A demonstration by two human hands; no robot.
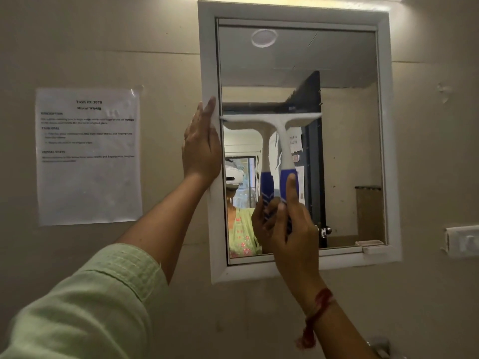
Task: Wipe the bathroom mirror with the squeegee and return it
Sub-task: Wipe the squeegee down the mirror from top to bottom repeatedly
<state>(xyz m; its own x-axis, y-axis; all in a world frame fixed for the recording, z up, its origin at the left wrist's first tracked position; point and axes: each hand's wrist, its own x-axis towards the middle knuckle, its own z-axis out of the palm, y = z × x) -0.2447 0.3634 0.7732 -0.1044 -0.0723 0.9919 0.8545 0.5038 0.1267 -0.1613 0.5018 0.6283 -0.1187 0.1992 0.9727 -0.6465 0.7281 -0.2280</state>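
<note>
While my right hand (287,229) grips the squeegee (281,141) by its blue handle, the white blade lies horizontal on the mirror (347,151), about mid-height, on the left half of the glass. Blade's left end meets the inner edge of the white frame (386,125); right end stops near the middle of the glass. Handle hangs straight down from the blade.

Right fingers (269,213) are curled round the lower handle, thumb laid up along the blue part, pointing at the blade.

Left hand (202,146) is flat against the frame's left rail. Left fingers (210,107) are straight and together, holding nothing, tips just above blade level.

Glass doubles the squeegee handle. Below the blade it reflects a white headset and a green top. Whitish ring mark (263,38) near the top of the glass, left of centre.

Elsewhere:
- printed sheet (88,156) stuck to the beige wall (427,164), left of the mirror, apart from the frame; heading reads "Mirror Wiping"
- white switch plate (464,240) on the wall right of the frame, low
- small white item (373,248) on the frame's lower right ledge; can't tell what it is
- pale green sleeve (98,307) on my left arm
- red thread (318,304) round my right wrist
</note>
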